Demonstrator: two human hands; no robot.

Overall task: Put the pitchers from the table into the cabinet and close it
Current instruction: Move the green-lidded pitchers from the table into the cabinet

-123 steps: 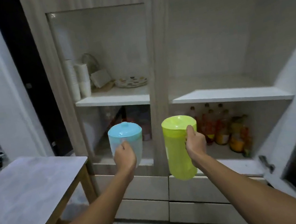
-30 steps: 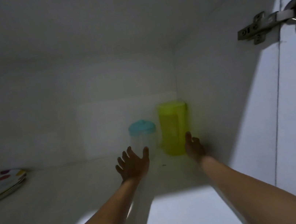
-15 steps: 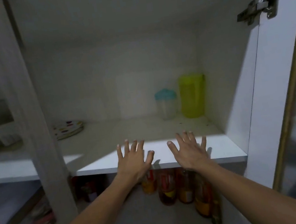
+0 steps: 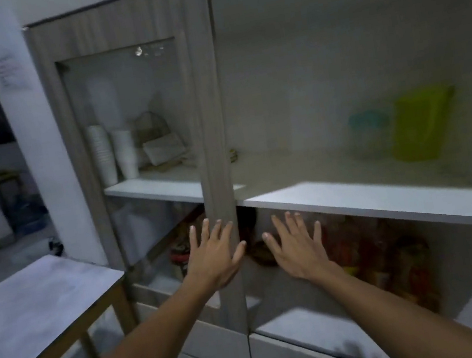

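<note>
Cabinet (image 4: 211, 121) open on the right half, glass door closed on the left. Table (image 4: 33, 307) bare, at lower left. Green pitcher (image 4: 421, 123) upright at the back right of the shelf (image 4: 369, 198), blue-lidded pitcher (image 4: 370, 134) just beside it on the left, both blurred. Left hand (image 4: 216, 258) and right hand (image 4: 297, 249) in front of the cabinet, below the shelf edge, fingers spread, holding nothing.

Green pitcher (image 4: 422, 123): tall, upright, far right on upper cabinet (image 4: 207, 97) shelf. Blue pitcher (image 4: 370, 132): shorter, clear body, blue lid, upright, just left of green. Both blurred. Cabinet right side open; left glass door shut.
</note>
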